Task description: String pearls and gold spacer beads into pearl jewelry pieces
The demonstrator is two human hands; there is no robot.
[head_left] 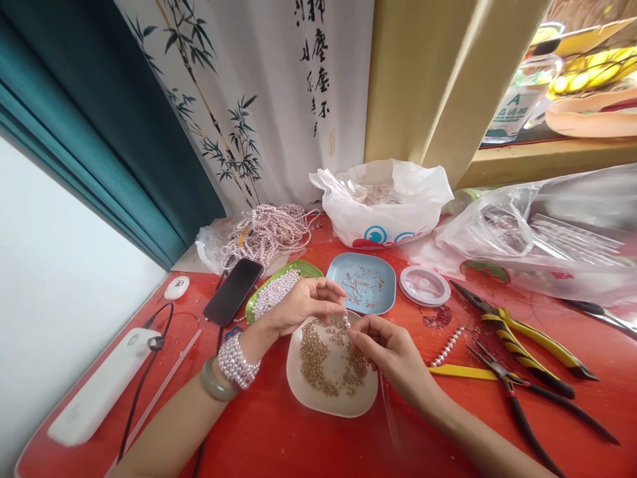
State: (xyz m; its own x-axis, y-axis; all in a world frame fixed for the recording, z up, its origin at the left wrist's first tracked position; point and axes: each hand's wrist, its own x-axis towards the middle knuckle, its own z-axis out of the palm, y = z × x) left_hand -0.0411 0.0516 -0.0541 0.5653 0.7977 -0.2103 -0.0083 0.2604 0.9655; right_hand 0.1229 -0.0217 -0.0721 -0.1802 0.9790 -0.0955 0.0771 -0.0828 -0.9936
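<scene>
My left hand (316,302) is closed in a pinch at the top of a short string of pearl beads (346,321). The thumb and finger of my right hand (375,338) pinch at the lower part of that string. Both hands hover over a cream plate (332,403) scattered with small gold beads (313,355). Beyond it lies a blue plate (336,265) with metal pins and small findings. Left of my hand, a green dish (311,268) holds loose pearl beads (276,292). Several strands of pearl beads wrap my left wrist, beside a jade bangle (219,382).
At right lie yellow-black pliers (517,338), black-handled pliers (507,378) and a finished-looking bead strand (448,346). Behind stand a white plastic bag (383,219) and clear bags (557,232). At left are bead strands (269,232), a phone (233,292) and a power strip (104,385).
</scene>
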